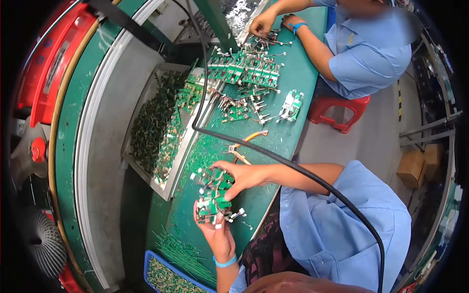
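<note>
A green circuit board panel (pixel 211 206), crowded with white connectors and short wires, is held between my two hands over the green bench. Beneath its near edge, my left hand (pixel 220 239), with a blue wristband, has its fingers wrapped round the panel. My right hand (pixel 238 177) grips the far part, with the thumb pressed on top; some of its fingers are hidden behind the board. Just beyond my right hand lie cutting pliers (pixel 239 145) with orange handles. Green scraps (pixel 202 151) are scattered across the bench beside the panel.
A metal tray (pixel 168 188) of dark and green offcuts stands at left. Piled boards (pixel 244 68) and a single board (pixel 292 105) lie farther off, near a co-worker's hands (pixel 264 24). Thin green strips (pixel 183 254) and a blue bin (pixel 148 266) are nearest. A black hose (pixel 273 155) crosses the view.
</note>
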{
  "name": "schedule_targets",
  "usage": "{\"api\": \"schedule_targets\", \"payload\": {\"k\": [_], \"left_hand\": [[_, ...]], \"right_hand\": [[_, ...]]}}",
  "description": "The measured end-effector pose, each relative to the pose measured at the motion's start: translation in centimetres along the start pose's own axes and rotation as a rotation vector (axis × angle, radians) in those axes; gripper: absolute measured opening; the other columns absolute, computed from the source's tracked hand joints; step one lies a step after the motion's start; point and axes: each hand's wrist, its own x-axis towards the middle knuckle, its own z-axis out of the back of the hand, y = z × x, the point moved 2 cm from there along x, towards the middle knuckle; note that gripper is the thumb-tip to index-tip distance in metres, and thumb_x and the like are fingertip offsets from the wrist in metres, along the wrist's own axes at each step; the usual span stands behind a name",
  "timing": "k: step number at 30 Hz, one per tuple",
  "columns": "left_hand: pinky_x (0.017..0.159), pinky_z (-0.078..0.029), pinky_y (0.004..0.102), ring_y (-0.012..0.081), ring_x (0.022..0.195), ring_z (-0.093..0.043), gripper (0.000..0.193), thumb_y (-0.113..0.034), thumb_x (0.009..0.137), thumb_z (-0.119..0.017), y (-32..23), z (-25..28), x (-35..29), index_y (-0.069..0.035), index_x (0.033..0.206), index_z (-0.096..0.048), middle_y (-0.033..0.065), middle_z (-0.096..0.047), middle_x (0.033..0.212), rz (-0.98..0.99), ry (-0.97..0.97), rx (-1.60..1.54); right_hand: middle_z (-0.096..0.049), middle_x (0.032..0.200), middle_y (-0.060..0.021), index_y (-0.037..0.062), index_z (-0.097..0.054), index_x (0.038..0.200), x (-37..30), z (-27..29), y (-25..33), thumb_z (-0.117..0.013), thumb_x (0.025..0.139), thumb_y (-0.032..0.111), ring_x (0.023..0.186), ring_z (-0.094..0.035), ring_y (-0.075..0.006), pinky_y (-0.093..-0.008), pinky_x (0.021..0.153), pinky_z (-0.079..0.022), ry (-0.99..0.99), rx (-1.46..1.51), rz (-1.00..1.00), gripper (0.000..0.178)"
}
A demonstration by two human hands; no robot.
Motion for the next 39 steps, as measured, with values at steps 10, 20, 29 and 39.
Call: {"api": "schedule_targets", "payload": {"k": [10, 20, 29, 39], "left_hand": [[0.123, -0.046, 0.046, 0.0315, 0.141, -0.058, 0.091, 0.004, 0.107, -0.062, -0.7, -11.9, 5.1, -0.022, 0.181, -0.016, 0.0176, -0.045, 0.17, 0.204, 0.365, -0.05], [0.116, -0.056, 0.0451, 0.027, 0.123, -0.071, 0.037, -0.016, 0.117, -0.063, -2.8, -31.2, 23.0, 0.001, 0.15, -0.057, 0.0166, -0.071, 0.138, 0.063, 0.714, -0.168], [0.12, -0.055, 0.048, 0.0305, 0.123, -0.07, 0.037, -0.014, 0.112, -0.065, 0.0, -40.7, 36.3, 0.008, 0.142, -0.066, 0.0241, -0.07, 0.14, 0.221, 0.647, -0.122], [0.111, -0.057, 0.0434, 0.0291, 0.127, -0.071, 0.058, -0.005, 0.094, -0.078, -0.3, -27.9, 32.2, 0.0, 0.151, -0.063, 0.0222, -0.067, 0.15, -0.691, 0.451, 1.283]], "right_hand": [[-0.047, 0.168, -0.0207, 0.0079, -0.026, 0.173, -8.9, 5.1, 4.4, -0.101, 0.078, 0.006, 0.151, -0.048, -0.0343, -0.0469, 0.129, -0.036, -0.451, 0.112, 0.289, 0.121], [-0.067, 0.14, -0.0215, -0.0012, -0.037, 0.167, -7.6, 22.2, 21.9, -0.091, 0.093, 0.009, 0.112, -0.073, -0.025, -0.0366, 0.089, -0.064, -0.757, 0.066, 0.56, 0.092], [-0.075, 0.125, -0.022, -0.0024, -0.053, 0.156, -3.0, 42.4, 25.5, -0.088, 0.091, 0.021, 0.098, -0.077, -0.0291, -0.0396, 0.075, -0.065, -1.185, -0.453, 0.232, 0.077], [-0.08, 0.121, -0.0203, -0.0002, -0.053, 0.16, -2.7, 24.6, 25.1, -0.077, 0.089, 0.029, 0.094, -0.078, -0.0417, -0.0495, 0.082, -0.062, -0.513, -1.545, -0.074, 0.081]]}}
